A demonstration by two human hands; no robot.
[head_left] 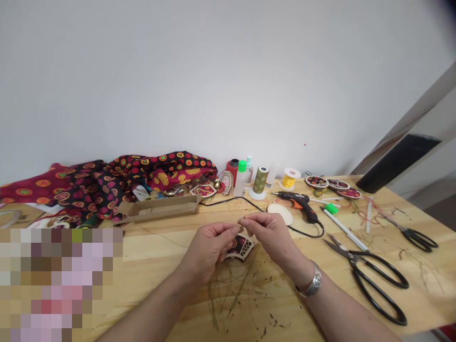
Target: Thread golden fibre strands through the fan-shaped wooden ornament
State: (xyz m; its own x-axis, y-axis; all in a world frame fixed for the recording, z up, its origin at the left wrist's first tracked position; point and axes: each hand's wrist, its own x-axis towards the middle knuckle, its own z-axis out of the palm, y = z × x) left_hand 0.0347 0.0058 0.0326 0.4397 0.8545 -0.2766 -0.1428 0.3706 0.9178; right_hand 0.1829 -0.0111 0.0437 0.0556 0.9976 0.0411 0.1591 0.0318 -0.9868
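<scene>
My left hand (pixel 213 243) is closed on a small fan-shaped ornament (pixel 245 247), with a pale cutwork frame around dark patterned fabric. The fingers cover its left part. Close against the left fingertips, my right hand (pixel 265 229) is closed in a pinch at the ornament's top edge. What sits between those fingertips is too small to make out. Loose olive threads (pixel 233 287) trail below the ornament, over the tabletop. A silver bracelet (pixel 313 281) circles the right wrist.
Large black-handled scissors (pixel 370 270) lie open on the right, with smaller scissors (pixel 415 233) behind. A glue gun (pixel 297 202) and its cord lie beyond my hands, near thread spools (pixel 261 183). A cardboard box (pixel 160 209) and patterned cloth (pixel 135 178) are at left.
</scene>
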